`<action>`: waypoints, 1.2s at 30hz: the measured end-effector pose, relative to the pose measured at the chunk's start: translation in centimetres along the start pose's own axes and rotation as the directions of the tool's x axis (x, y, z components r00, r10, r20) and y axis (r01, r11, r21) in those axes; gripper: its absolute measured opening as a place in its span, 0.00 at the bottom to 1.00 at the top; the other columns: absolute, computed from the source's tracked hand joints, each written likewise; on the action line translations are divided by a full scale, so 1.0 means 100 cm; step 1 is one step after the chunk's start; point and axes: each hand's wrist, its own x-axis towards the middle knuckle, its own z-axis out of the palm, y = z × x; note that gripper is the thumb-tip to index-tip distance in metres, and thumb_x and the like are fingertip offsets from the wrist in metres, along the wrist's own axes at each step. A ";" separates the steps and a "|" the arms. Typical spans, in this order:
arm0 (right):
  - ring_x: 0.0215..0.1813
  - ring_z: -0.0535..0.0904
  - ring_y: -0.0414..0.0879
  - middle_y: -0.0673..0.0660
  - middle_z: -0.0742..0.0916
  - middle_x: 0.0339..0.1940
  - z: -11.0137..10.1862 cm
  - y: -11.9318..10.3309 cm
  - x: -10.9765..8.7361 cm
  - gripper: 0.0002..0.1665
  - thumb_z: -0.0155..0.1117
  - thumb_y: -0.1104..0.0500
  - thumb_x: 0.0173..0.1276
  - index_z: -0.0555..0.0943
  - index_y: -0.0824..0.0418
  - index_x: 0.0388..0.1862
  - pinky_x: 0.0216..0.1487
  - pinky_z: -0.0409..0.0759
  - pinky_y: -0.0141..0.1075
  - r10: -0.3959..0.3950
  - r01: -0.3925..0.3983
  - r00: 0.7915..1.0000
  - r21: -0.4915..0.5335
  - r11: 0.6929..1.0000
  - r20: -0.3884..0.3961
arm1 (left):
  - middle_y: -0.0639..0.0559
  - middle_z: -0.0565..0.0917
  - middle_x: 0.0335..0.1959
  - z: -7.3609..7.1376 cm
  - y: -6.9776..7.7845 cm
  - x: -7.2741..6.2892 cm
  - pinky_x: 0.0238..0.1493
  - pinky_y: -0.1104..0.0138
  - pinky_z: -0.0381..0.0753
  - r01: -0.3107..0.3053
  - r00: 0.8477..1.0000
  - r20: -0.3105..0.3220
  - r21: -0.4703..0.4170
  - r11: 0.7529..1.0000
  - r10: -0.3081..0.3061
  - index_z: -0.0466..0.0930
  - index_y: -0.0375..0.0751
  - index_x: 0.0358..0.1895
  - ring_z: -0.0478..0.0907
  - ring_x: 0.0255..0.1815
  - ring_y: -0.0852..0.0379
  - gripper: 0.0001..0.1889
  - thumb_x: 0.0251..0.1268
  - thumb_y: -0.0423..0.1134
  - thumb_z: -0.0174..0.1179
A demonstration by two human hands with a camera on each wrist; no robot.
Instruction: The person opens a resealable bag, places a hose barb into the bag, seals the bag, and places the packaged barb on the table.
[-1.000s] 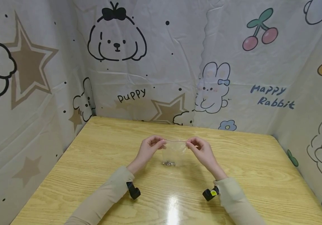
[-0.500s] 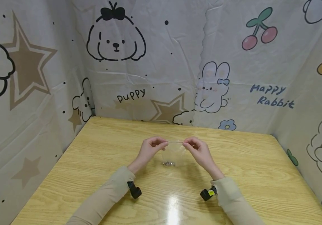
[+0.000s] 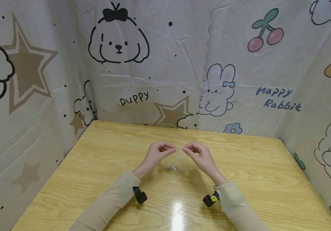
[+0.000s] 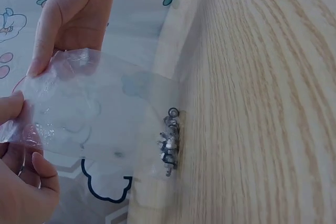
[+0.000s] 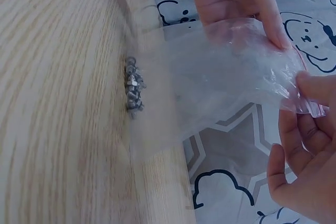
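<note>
A clear plastic zip bag (image 3: 179, 159) with a thin reddish line along its mouth hangs between both hands. At its bottom lie several small silvery metal screws or bolts (image 4: 169, 142), close to the tabletop. My left hand (image 3: 155, 156) pinches the left part of the bag's top edge between thumb and fingers. On the other side, my right hand (image 3: 202, 158) pinches the same edge, with a short stretch of seal showing between the two. In the right wrist view the bag's film (image 5: 210, 77) is slightly wrinkled near the mouth.
A wooden table (image 3: 110, 147) with light grain lies beneath. Pale cloth (image 3: 159, 48) printed with cartoon animals and stars stands along its back and sides. Black wrist cameras (image 3: 210, 200) sit on both wrists, below the beige sleeves.
My hands have drawn closer together along the bag's top edge, the right one moving left and the left one slightly right. Both have come a little lower.
</note>
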 end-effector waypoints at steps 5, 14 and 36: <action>0.40 0.80 0.37 0.63 0.88 0.40 0.004 0.009 0.002 0.08 0.62 0.62 0.72 0.84 0.67 0.43 0.49 0.81 0.33 0.017 -0.017 1.000 0.004 1.000 0.013 | 0.38 0.88 0.42 0.003 0.003 0.000 0.35 0.74 0.77 0.011 1.000 -0.024 0.036 0.999 -0.010 0.86 0.35 0.43 0.78 0.33 0.68 0.09 0.65 0.37 0.66; 0.42 0.83 0.37 0.55 0.90 0.42 0.013 0.033 0.008 0.08 0.65 0.56 0.70 0.87 0.56 0.43 0.51 0.82 0.33 -0.060 0.060 0.998 0.021 0.998 0.003 | 0.42 0.89 0.43 0.003 0.002 0.000 0.36 0.72 0.80 -0.017 1.000 0.004 0.016 1.000 0.017 0.88 0.40 0.44 0.80 0.32 0.64 0.09 0.63 0.39 0.68; 0.36 0.81 0.36 0.53 0.91 0.35 -0.004 0.036 0.009 0.04 0.69 0.57 0.67 0.88 0.55 0.37 0.39 0.78 0.28 -0.139 0.133 0.988 -0.087 0.987 -0.064 | 0.43 0.90 0.40 -0.003 0.010 0.003 0.38 0.72 0.84 -0.031 0.999 -0.020 0.070 0.997 0.033 0.89 0.40 0.40 0.84 0.35 0.63 0.07 0.63 0.38 0.67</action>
